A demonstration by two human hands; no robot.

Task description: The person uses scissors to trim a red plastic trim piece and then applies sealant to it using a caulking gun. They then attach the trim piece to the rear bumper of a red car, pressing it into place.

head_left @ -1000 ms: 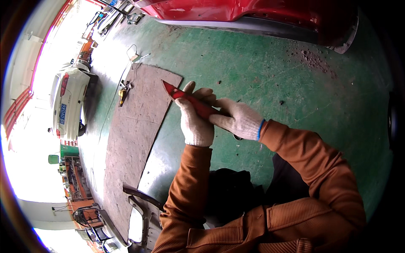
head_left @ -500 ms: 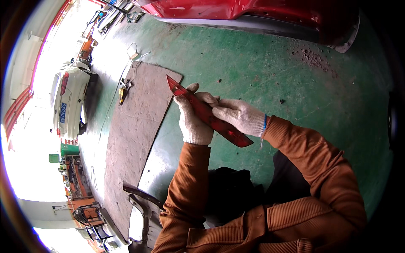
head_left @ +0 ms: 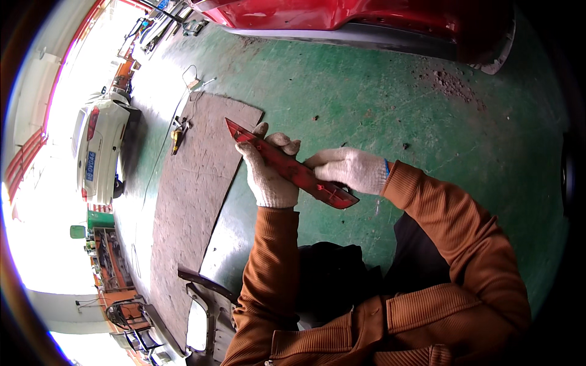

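Observation:
My left hand [head_left: 267,180], in a white knit glove, grips a long, tapered red strip-like part [head_left: 290,166], its fingers curled round the upper part of it. The strip lies diagonally, pointed end toward the upper left and broader end toward the lower right. My right hand [head_left: 354,168], also gloved, has its fingers together against the strip's upper right edge, near its middle; the fingertips are partly hidden. Both forearms are in brown corduroy sleeves.
A grey-brown board [head_left: 186,207] on the green floor [head_left: 439,134] carries a yellow-and-black tool [head_left: 178,138]. A red car body [head_left: 366,18] spans the top, a white car [head_left: 97,158] stands left. Dark metal body parts [head_left: 204,305] lie lower left; cluttered shelves [head_left: 110,256] line the left.
Both hands have shifted slightly. The strip moved up, then back down-left, and more of its broad end now shows. My right hand's fingers have drawn back toward its edge.

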